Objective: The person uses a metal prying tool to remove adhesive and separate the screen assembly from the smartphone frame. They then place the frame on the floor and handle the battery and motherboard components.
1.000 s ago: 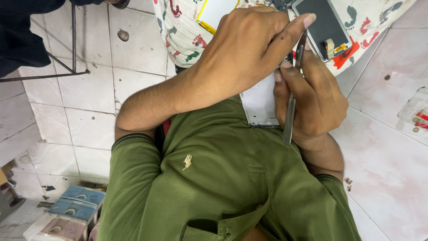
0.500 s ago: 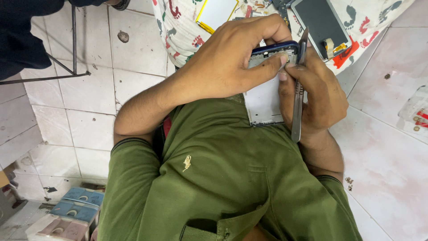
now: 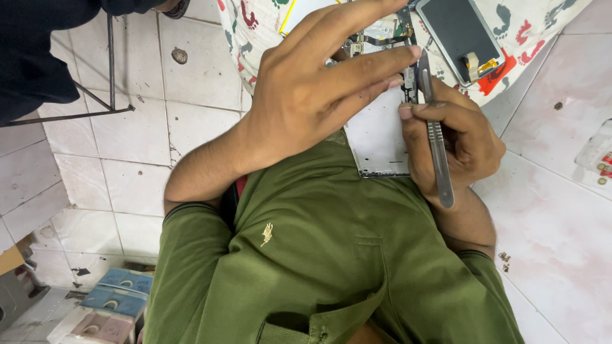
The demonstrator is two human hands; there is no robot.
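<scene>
An opened phone (image 3: 381, 137), with a white inner plate and a bare circuit board at its top end, is held over my green shirt (image 3: 306, 255). My left hand (image 3: 312, 95) reaches in from the left. Its fingers stretch flat across the phone's upper part and grip it, the thumb hidden. My right hand (image 3: 459, 143) is at the phone's right edge. It is closed on a slim metal tool (image 3: 437, 140), whose tip points up at the circuit board while the thumb presses the phone's edge.
A cloth with a footprint pattern (image 3: 255, 32) lies ahead, with a detached dark phone screen (image 3: 456, 35) on it. A person in dark clothing (image 3: 38, 51) is at top left beside a thin metal frame (image 3: 109, 70). Small boxes (image 3: 115, 299) sit at bottom left on white floor tiles.
My left hand has uncurled its fingers and now spreads them over the phone, showing more of the white plate. The tool's tip has moved up along the phone's right edge.
</scene>
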